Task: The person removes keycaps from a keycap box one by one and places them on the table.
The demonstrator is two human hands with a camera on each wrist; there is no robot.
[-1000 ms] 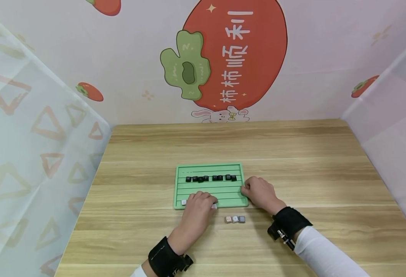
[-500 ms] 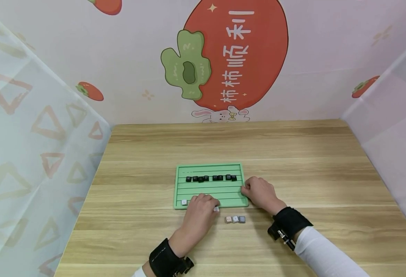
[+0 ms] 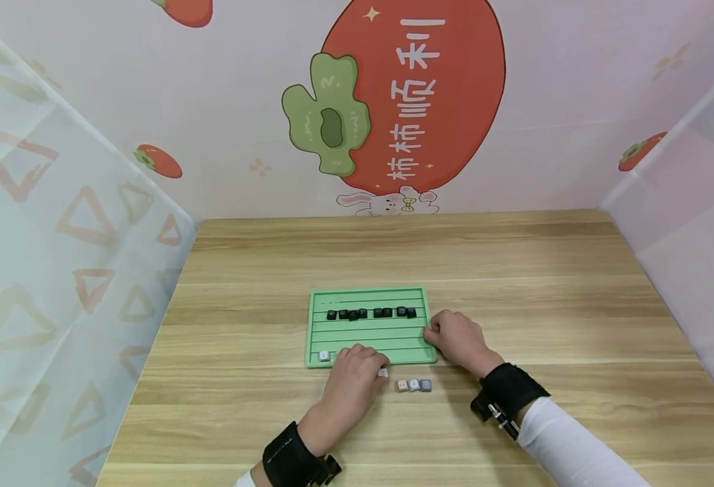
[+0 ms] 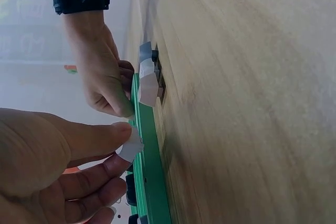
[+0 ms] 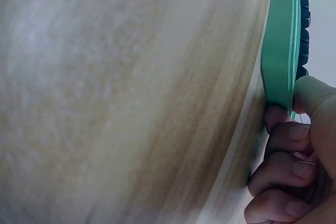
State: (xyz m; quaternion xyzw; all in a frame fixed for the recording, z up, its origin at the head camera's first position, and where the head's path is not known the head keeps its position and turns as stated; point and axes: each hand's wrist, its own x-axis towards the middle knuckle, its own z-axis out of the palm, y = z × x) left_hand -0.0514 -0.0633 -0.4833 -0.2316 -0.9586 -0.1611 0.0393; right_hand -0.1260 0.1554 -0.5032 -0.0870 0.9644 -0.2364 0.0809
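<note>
Patterned wall: we see the wall (image 3: 551, 88) at 12 o'clock beyond the desk, printed with a large red persimmon, white characters and a small rabbit.
Desk: below it we have a wood-grain desk (image 3: 545, 270), its boards running from 9 to 3 o'clock.
Green tray: we find the green tray (image 3: 405, 343) lying flat on the desk, ridged lengthwise; our clock is centred on it, with 12 towards the wall.
Left hand: we see the left hand (image 3: 352, 382) at about 6 o'clock, partly over the near rim, thumb and index finger pinching a pale keycap; its other fingers curve loosely beside them.
Right hand: we see the right hand (image 3: 459, 341) between 3 and 4 o'clock, grasping the tray's edge near the corner, thumb on the rim, index finger against the outer side, remaining fingers folded.
Wrist straps: both wrists wear black straps, the left strap (image 3: 292, 454) near 7 o'clock and the right strap (image 3: 511, 391) near 4.
Black keycaps: we see the black keycaps (image 3: 387, 312) in an uneven row, slightly to the 12 o'clock side of the tray's middle.
Loose trio: three keycaps (image 3: 414, 385) sit side by side on the desk at 5 o'clock, cream, white and grey-blue.
White keycap: one white keycap (image 3: 324, 356) rests inside the tray at 8 o'clock.
Held keycap: we find the pinched pale keycap (image 3: 384, 373) between 5 and 6 o'clock, just outside the near rim; we cannot tell whether it touches anything below.
</note>
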